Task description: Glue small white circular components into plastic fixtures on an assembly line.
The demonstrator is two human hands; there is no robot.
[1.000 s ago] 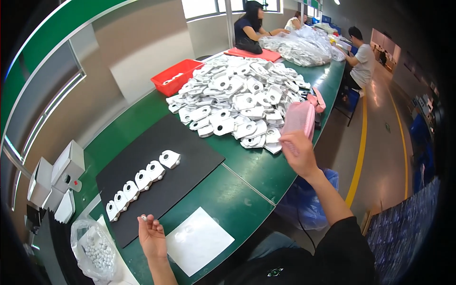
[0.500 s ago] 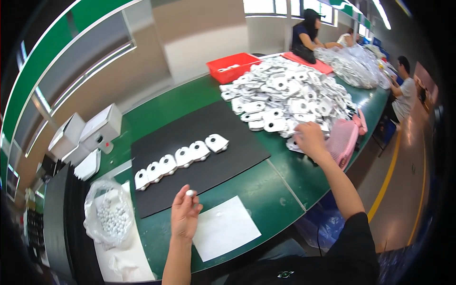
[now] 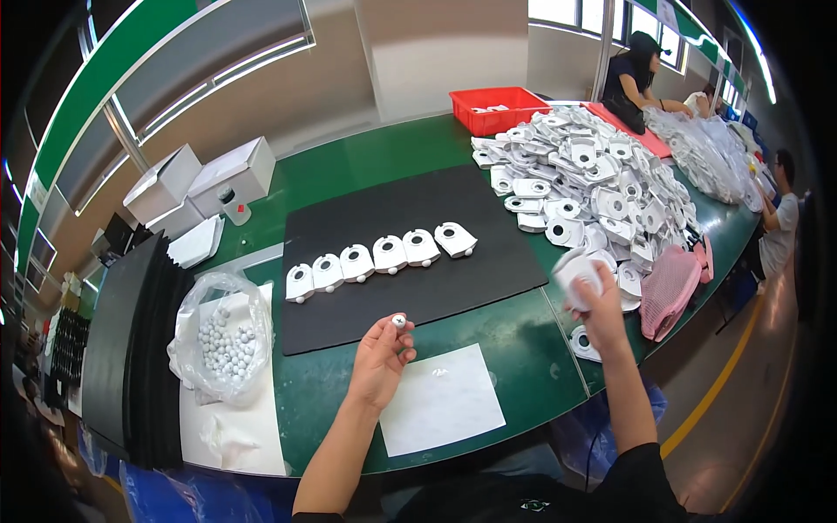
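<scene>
Lower centre, the left hand point(image 3: 380, 359) pinches a white ball point(image 3: 398, 322); right of centre, the right hand point(image 3: 602, 315) grips a blurred, seemingly single white casing point(image 3: 575, 274)

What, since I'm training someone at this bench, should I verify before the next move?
1. Left hand holds white ball: ok.
2. Right hand holds white part: ok.
3. Held part's face undamaged: cannot tell, motion blur.
4. Row of six white parts lying on black mat: ok.
5. Row evenly spaced: not ok, rightmost part sits slightly apart.
6. More balls in view: ok, in plastic bag.
</scene>
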